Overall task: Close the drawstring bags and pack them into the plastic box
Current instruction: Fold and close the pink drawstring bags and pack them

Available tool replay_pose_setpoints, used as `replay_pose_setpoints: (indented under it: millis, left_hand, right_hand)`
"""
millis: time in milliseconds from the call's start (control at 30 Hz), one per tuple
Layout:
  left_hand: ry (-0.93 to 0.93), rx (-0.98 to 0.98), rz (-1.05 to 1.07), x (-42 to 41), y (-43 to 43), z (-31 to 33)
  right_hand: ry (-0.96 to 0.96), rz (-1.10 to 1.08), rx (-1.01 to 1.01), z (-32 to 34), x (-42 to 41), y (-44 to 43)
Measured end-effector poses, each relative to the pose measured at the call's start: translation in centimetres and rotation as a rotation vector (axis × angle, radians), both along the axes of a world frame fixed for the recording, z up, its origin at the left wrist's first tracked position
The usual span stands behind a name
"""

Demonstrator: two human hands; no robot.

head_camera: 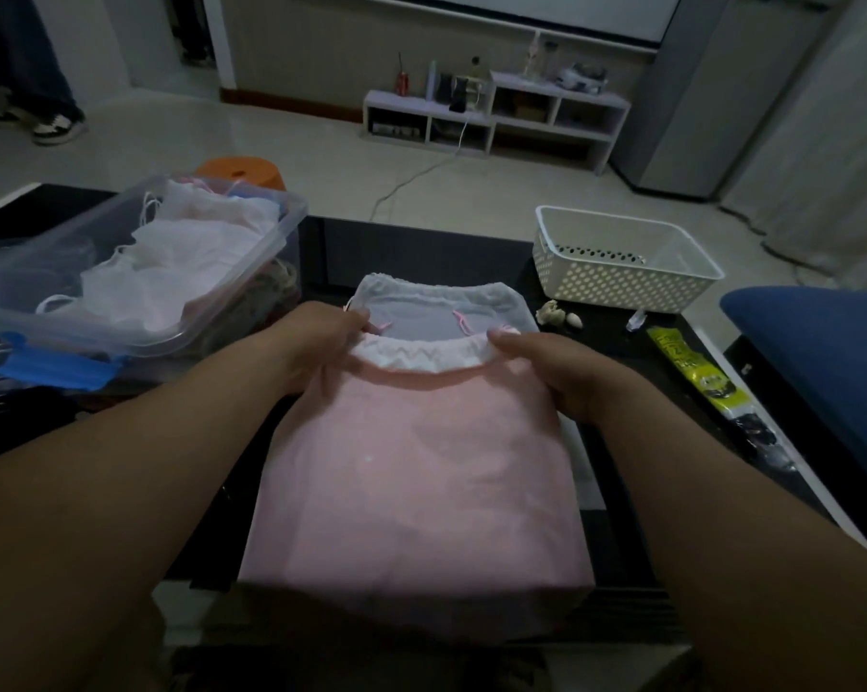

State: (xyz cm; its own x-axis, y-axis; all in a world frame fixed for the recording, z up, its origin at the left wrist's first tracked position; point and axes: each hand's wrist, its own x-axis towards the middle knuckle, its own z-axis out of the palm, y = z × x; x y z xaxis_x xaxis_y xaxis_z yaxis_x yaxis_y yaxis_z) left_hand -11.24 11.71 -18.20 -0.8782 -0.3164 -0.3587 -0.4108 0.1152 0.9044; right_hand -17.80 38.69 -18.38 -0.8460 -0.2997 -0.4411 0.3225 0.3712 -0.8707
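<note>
Right now you are at the closing step, judging by the gaping mouth. The bench is dark, and the bag lies flat on the middle of it, straight in front of you. To your left on the bench is the clear box, already holding several pale bags. A white basket sits at the far right, well apart from the work.

The bag's long axis runs from you towards the far edge. Its mouth points away from you and its bottom lies at the near edge. The far hem lies back flat, so the mouth is wide open.

Your left grip is clamped on the left end of the near hem, with thumb and fingers curled round it. Your right grip pinches the right end, thumb on top. The pink cords show as small loops inside the mouth, between your grips, and neither grip has them.

The next move, as I judge it, calls for you to let go of the hem and take the cords. Pull them outwards while the cloth gathers evenly. Then swing the closed bag left and lay it on the pile in the box.
</note>
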Motion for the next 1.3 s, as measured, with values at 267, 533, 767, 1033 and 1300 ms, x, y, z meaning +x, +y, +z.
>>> replay_pose_setpoints:
  millis: [267, 533, 767, 1033, 1300]
  left_hand:
    - [0.075, 0.275, 0.096, 0.2, 1.4, 0.0]
    - [0.201, 0.928, 0.21, 0.5, 0.6, 1.7]
    - [0.278, 1.003, 0.306, 0.5, 0.2, 1.6]
    - [0.225, 0.147, 0.21, 1.1, -0.1, 1.3]
    - [0.476, -0.9, -0.325, 1.1, 4.8, 2.9]
  right_hand:
    - [0.027, -0.268, -0.18, 0.3, -0.1, -1.1]
    - [-0.251, -0.389, -0.615, 1.8, 0.3, -0.3]
    - [-0.234, -0.548, -0.683, 1.4, 0.0, 1.1]
    - [-0.275, -0.892, -0.77, 2.0, -0.2, 5.0]
    - [0.22, -0.651, -0.445, 5.4, -0.6, 1.9]
